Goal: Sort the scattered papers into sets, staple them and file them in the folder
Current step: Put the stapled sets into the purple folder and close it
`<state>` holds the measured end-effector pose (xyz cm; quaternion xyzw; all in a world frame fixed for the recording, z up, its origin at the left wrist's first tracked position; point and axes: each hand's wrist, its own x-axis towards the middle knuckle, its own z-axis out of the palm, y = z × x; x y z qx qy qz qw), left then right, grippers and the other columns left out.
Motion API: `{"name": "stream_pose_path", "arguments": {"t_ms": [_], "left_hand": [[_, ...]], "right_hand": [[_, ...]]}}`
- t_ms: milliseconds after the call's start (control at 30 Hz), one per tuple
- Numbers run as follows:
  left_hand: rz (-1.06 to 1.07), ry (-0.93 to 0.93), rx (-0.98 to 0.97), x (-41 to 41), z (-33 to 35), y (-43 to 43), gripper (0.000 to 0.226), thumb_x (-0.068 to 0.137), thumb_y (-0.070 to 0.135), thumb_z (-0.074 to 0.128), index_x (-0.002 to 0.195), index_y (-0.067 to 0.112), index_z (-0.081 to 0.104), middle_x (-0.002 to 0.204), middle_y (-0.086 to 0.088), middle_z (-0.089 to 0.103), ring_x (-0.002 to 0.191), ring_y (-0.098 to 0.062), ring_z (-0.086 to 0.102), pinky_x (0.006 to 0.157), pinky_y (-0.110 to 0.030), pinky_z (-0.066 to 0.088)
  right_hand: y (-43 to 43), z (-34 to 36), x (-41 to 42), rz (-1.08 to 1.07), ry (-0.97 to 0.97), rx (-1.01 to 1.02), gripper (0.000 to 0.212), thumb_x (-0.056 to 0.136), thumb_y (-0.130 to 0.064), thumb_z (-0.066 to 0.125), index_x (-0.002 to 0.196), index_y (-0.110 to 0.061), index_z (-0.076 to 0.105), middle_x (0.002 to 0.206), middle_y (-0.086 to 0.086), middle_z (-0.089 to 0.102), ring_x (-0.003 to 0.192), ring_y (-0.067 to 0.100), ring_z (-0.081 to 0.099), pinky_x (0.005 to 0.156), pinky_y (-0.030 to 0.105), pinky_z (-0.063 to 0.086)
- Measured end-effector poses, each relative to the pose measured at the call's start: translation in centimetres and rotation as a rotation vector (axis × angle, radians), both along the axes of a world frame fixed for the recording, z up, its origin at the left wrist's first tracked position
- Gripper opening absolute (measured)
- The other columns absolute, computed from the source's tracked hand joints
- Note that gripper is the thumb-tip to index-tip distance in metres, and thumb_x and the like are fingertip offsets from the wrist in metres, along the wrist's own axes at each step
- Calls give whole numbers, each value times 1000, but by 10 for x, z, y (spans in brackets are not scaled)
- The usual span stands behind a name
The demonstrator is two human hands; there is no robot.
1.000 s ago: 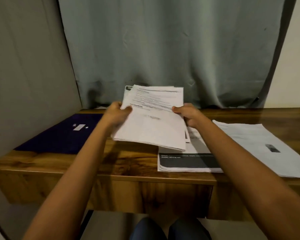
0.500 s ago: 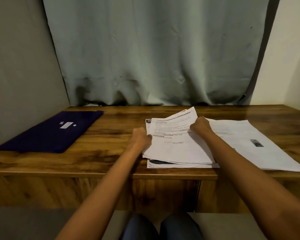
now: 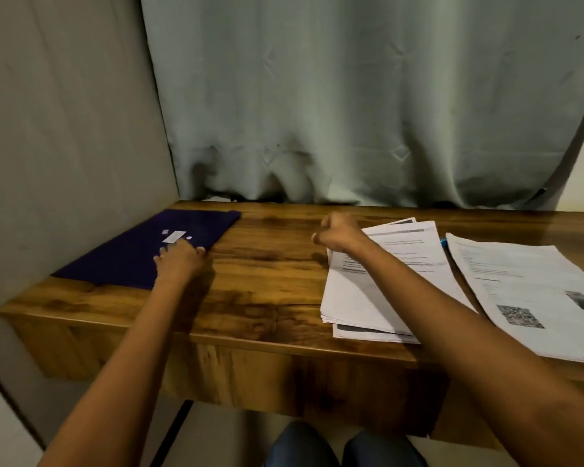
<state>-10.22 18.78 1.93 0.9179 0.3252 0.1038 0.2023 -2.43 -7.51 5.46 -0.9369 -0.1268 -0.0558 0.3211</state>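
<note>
Both hands have let go of the paper stack (image 3: 361, 291) since 0.5 s ago. The left grip (image 3: 179, 259) has gone across to the folder (image 3: 132, 254), and the right grip (image 3: 338, 232) now hangs well right of the folder, just off the stack's left edge.

Left grip: released, fingers flat on the folder's near right corner, thumb at its edge. Right grip: loosely clenched, nothing in it, blurred.

Folder: dark purple, matte, flat rectangle w/ a small white label (image 3: 174, 236). It lies closed at the tabletop's (image 3: 267, 298) left end, by the grey wall. Stack: white printed sheets, edges fanned unevenly, a dark-banded sheet at the bottom. Farther right of the folder is a 2nd set of sheets (image 3: 526, 291) w/ a QR code, overhanging the front edge.

Tabletop: glossy streaked wood, square front edge. A bare strip runs btwn folder and stack. A pleated grey-green curtain (image 3: 351, 112) hangs behind.
</note>
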Motion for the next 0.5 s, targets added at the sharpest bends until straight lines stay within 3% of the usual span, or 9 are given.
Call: {"name": "stream_pose_path", "arguments": {"t_ms": [100, 233, 400, 500], "left_hand": [[25, 114, -59, -7, -7, 9, 68, 100, 48, 34, 147, 0, 23, 150, -24, 30, 139, -39, 28, 114, -50, 23], [3, 135, 60, -17, -13, -9, 57, 102, 44, 31, 142, 4, 33, 145, -19, 38, 134, -37, 34, 106, -48, 31], [-178, 114, 93, -36, -17, -39, 47, 103, 37, 28, 135, 4, 39, 139, -18, 45, 128, -37, 39, 104, -47, 33], [-265, 92, 1, -40, -13, -38, 40, 103, 33, 31, 129, 5, 44, 131, -19, 50, 119, -34, 48, 99, -43, 40]], "right_hand": [[34, -7, -10, 122, 57, 0, 36, 85, -24, 67, 118, -9, 60, 124, 11, 59, 113, 26, 56, 88, 27, 45], [74, -19, -13, 219, 121, 37, 40, 87, -28, 66, 121, -10, 55, 124, 10, 59, 111, 26, 57, 79, 26, 40], [109, -25, -18, 243, 128, 61, 44, 94, -29, 57, 131, -7, 48, 134, 12, 53, 120, 26, 51, 93, 30, 42], [123, -29, -17, 287, 113, 44, 53, 93, -30, 59, 139, -9, 43, 140, 10, 49, 126, 25, 49, 99, 32, 41]]}}
